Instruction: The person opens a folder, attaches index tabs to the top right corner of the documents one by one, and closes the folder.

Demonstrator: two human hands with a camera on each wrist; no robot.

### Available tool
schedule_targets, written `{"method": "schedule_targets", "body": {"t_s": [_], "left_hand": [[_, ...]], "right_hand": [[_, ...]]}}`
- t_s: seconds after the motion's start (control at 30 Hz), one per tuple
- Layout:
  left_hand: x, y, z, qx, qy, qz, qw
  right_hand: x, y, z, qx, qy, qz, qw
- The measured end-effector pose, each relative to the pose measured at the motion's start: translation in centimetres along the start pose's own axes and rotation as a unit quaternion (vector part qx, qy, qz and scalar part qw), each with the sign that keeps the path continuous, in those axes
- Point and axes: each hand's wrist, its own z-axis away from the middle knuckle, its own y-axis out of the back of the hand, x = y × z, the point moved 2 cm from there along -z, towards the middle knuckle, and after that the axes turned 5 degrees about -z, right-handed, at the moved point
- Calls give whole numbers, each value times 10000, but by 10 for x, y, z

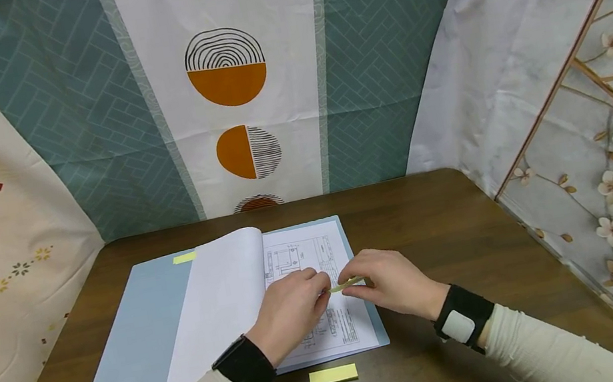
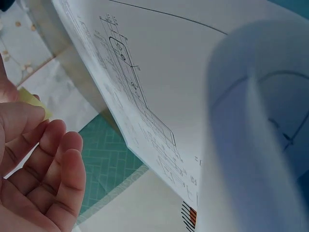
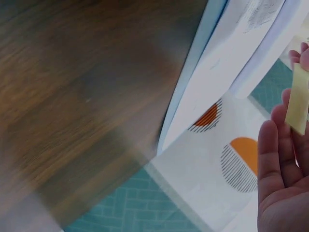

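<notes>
Holding one strip [image 3: 297, 99]: two hands [image 1: 289, 305] [image 1: 391, 281]; one folder [image 1: 125, 343] beneath.

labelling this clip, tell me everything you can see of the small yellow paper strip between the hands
The small, pale-yellow, oblong paper strip looks thin and slightly curved, with no visible writing. The bare left hand pinches one end and the bare right hand the other, above the white sheet printed with line drawings. Its ends are partly hidden; whether it has adhesive cannot be told.
</notes>
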Motion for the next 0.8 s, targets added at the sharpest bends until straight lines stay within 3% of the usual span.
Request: {"method": "schedule_targets", "body": {"t_s": [0.27,0.47,0.8], "left_hand": [[1,-1,0,-15,-12,-8,10000],[-1,-1,0,-194,153,81,9997],[-8,-1,0,-748,574,89,9955]], "right_hand": [[-1,-2,-6,-96,-205,-138,9996],[4,-1,-12,-192,-11,75,9998],[50,17,-39,218,168,1148,9930]]}}
